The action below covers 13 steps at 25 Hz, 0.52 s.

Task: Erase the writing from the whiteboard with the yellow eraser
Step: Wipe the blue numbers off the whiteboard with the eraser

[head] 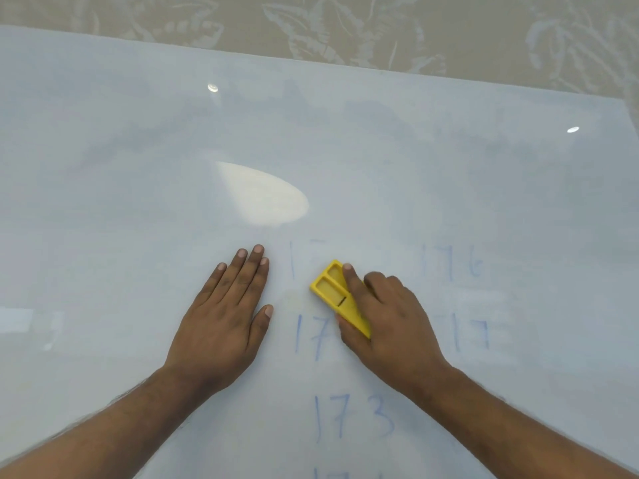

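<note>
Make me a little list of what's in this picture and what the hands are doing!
board: whiteboard lying flat on a patterned cloth
writing: faint blue numbers; 173 clearest
eraser: yellow, pressed on the board
right hand: holds the eraser
left hand: flat on the board, fingers together
done yet: no, numbers remain

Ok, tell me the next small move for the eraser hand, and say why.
Probably pull the yellow eraser in the right hand toward the body over the "17" just below it: those blue strokes are unerased, and the left hand lies flat on the whiteboard.
</note>
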Available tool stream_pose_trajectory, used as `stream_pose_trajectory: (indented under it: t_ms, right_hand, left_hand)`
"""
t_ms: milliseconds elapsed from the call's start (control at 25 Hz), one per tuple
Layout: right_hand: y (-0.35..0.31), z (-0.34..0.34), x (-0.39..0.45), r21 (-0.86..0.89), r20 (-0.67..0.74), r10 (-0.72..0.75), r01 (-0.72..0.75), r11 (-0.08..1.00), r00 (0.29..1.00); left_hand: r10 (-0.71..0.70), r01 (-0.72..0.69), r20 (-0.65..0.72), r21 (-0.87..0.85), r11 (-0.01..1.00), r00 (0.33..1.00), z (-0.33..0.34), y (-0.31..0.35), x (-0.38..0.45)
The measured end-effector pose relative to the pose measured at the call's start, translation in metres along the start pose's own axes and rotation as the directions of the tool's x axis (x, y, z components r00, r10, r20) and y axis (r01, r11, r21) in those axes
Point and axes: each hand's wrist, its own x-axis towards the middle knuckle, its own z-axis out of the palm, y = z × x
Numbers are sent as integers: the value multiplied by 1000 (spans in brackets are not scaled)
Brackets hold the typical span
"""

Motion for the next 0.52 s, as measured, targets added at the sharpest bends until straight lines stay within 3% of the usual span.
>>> stream_pose_trajectory:
  t_ms: [120,360,520]
  right_hand:
    - [17,-7,-6,-50,3,-31,31,998,1000]
    - [5,4,58,6,-71,105,-105,994,992]
    - [-21,12,58,21,-39,44,-44,999,998]
  left_hand:
    - [25,-25,27,8,1000,999,-1,-4,-13]
    - [6,-6,11,-11,1000,1000,0,-4,-20]
    - [8,-8,-1,-15,1000,1000,2,-4,-20]
